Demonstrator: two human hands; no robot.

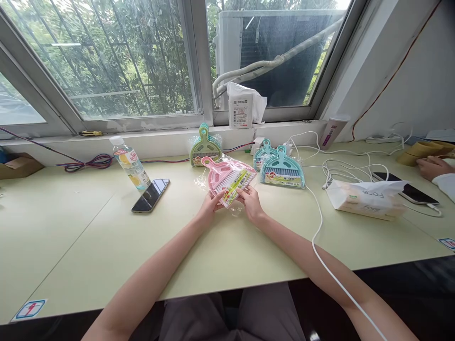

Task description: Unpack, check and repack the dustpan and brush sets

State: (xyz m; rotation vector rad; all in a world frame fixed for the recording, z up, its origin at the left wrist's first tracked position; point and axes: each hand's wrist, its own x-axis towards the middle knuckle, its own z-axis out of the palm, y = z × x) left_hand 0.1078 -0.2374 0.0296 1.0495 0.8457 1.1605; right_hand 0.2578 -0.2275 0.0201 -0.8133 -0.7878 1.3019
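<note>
Both my hands hold a pink mini dustpan and brush set (227, 177) in a clear plastic wrapper, tilted above the table. My left hand (210, 207) is closed on its lower left edge. Closed on the lower right edge is my right hand (250, 202), its thumb by the yellow-green label. Behind the pink set, a green dustpan set (204, 151) stands against the sill. Blue-green dustpan sets (283, 170) stand just to the right, one partly behind another.
A bottle (131, 163) and a phone (151, 195) lie left. Right are a tissue pack (364, 199), tangled white cables (350, 166), another phone (408, 188) and a cup (333, 131). Another person's hand (435, 167) rests by tape rolls (419, 151). A white cable crosses my right forearm.
</note>
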